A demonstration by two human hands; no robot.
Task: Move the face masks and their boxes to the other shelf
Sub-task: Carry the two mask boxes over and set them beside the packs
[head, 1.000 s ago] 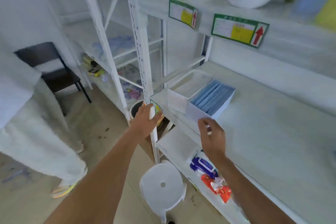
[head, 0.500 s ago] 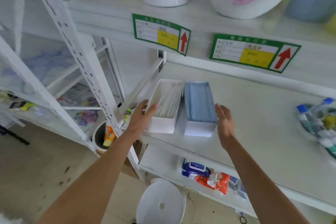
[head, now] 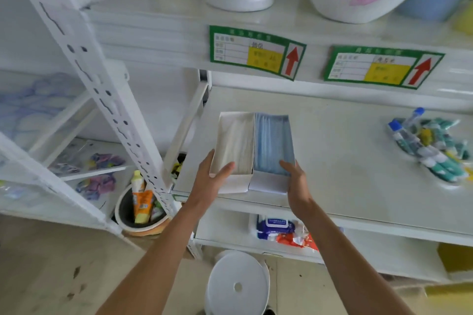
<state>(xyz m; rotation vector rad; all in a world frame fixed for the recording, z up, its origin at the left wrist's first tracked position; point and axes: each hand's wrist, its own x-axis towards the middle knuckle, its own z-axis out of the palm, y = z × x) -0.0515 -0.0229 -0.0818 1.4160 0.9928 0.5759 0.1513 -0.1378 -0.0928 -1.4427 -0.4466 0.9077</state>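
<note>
left hand (head: 208,181) grips white-mask box (head: 234,151) | right hand (head: 297,181) grips blue-mask box (head: 272,146)

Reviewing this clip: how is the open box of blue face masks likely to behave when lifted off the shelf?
The box of blue face masks looks like thin white card, so it would probably flex if squeezed. It has no lid, so tilting may spill the loose masks. It is probably light; the right hand holds only its near corner, thumb over the rim.
</note>
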